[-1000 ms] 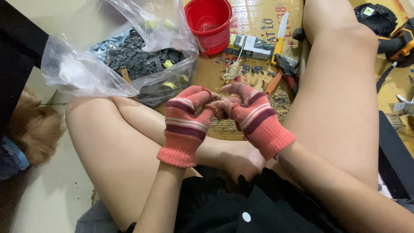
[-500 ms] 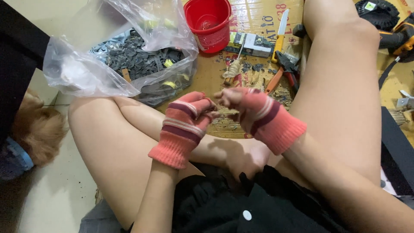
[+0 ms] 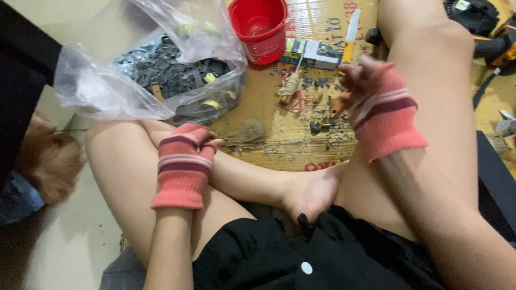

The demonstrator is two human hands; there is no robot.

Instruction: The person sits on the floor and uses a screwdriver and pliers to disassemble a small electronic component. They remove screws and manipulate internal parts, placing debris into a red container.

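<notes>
Two striped pink gloves, well apart: left hand at rest on the near-left knee, fingers curled almost closed, with no telling whether anything small sits pinched inside; right hand out at the far right over the cardboard mat, fingers loosely spread and empty, just above the orange-handled tool among dark scraps. Best to bring those fingers squarely down on the orange handles, not the litter around them. Mind the yellow-handled knife farther off beside the red bucket.
</notes>
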